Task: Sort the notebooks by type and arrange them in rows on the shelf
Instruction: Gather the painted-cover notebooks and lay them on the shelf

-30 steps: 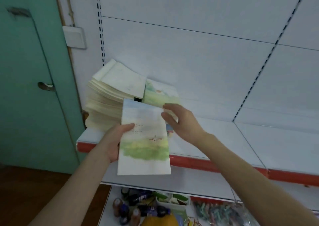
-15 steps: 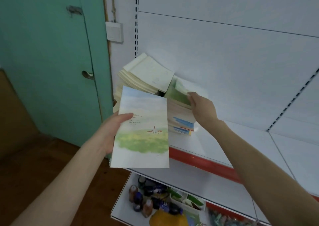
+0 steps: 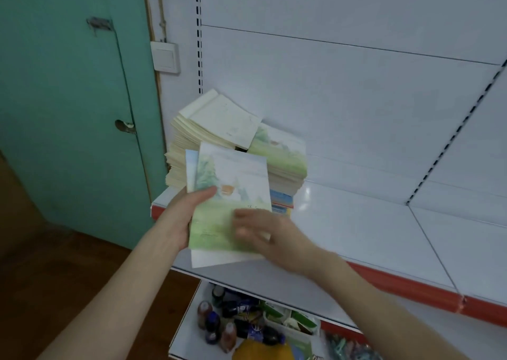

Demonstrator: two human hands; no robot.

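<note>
The left hand (image 3: 186,217) holds two notebooks in front of the shelf (image 3: 370,230) — its thumb curls over the left edge of the front notebook (image 3: 236,178), whose cover shows trees and a small house. A second notebook (image 3: 191,167) peeks out behind it on the left. The right hand (image 3: 274,236) is blurred over the front cover's lower right; its fingers (image 3: 244,219) seem to lie on the cover, but I cannot tell whether they grip it. At the shelf's left end sit a cream stack (image 3: 192,140) and a green-covered stack (image 3: 285,162) — side by side, the cream top cover overlapping the green one. Bottles (image 3: 233,324) stand on the lower shelf (image 3: 186,340)
</note>
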